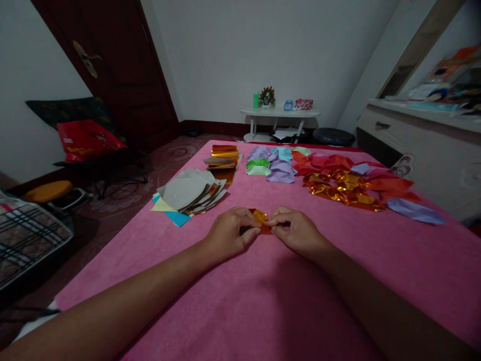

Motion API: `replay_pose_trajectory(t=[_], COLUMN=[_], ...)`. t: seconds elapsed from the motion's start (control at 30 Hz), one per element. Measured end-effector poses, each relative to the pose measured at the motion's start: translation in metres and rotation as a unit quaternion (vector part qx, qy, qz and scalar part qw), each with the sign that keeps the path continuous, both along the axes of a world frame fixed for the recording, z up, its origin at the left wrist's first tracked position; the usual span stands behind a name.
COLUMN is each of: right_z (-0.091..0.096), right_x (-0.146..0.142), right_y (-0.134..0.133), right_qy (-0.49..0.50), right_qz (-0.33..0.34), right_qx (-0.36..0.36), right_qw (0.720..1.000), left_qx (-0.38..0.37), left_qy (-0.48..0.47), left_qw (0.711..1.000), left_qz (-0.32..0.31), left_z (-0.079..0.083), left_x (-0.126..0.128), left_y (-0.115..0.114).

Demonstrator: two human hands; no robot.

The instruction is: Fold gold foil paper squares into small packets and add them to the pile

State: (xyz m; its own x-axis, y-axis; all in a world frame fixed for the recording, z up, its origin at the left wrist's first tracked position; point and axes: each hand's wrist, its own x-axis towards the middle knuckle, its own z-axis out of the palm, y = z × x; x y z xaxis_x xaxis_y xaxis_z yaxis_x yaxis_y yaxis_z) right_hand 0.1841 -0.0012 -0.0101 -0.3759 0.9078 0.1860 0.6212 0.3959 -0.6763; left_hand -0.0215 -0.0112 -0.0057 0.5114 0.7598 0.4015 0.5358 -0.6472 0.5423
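Observation:
A small piece of shiny gold foil paper [260, 216], partly folded, lies on the pink cloth between my two hands. My left hand [232, 230] pinches its left side between thumb and fingers. On the right side, my right hand [295, 229] grips it with thumb and forefinger. Fingers cover both ends of the paper, so its full shape is hidden. Beyond my left hand sits a stack of grey-backed paper sheets [188, 189] over yellow and blue ones. Behind that stack is a pile of gold foil sheets [224, 159].
Folded gold foil pieces [341, 188], red ones [330, 163] and purple ones [281, 171] cover the far right of the pink-covered table [225, 296]. A white side table [280, 113] stands by the wall. On the left is a chair with a red bag [88, 140].

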Motion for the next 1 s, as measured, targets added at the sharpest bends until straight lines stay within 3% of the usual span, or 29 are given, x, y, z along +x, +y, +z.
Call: replay_pose_trajectory(t=[0.17,0.43,0.77,1.0], right_z=[0.0009,-0.0004,0.0068,0.0005], right_x=[0.0000,-0.0008,-0.0043,-0.0074], right_y=[0.0001,-0.0003,-0.0031,-0.0054], right_qy=[0.009,0.021,0.002,-0.008], right_qz=[0.006,-0.005,-0.014,-0.047], right_qx=[0.006,0.005,0.009,0.014], right_qw=[1.000,1.000,1.000,0.999], left_qx=[-0.046,-0.042,-0.025,-0.017], left_qy=[-0.015,-0.028,-0.002,0.022], left_qw=[0.998,0.995,0.998,0.997], left_qz=[0.043,0.082,0.055,0.067], left_z=[0.0010,-0.0035,-0.0032,-0.0071], left_x=[0.0055,0.0085,0.0083,0.0082], left_y=[-0.0006,-0.0018,-0.0015,-0.0016])
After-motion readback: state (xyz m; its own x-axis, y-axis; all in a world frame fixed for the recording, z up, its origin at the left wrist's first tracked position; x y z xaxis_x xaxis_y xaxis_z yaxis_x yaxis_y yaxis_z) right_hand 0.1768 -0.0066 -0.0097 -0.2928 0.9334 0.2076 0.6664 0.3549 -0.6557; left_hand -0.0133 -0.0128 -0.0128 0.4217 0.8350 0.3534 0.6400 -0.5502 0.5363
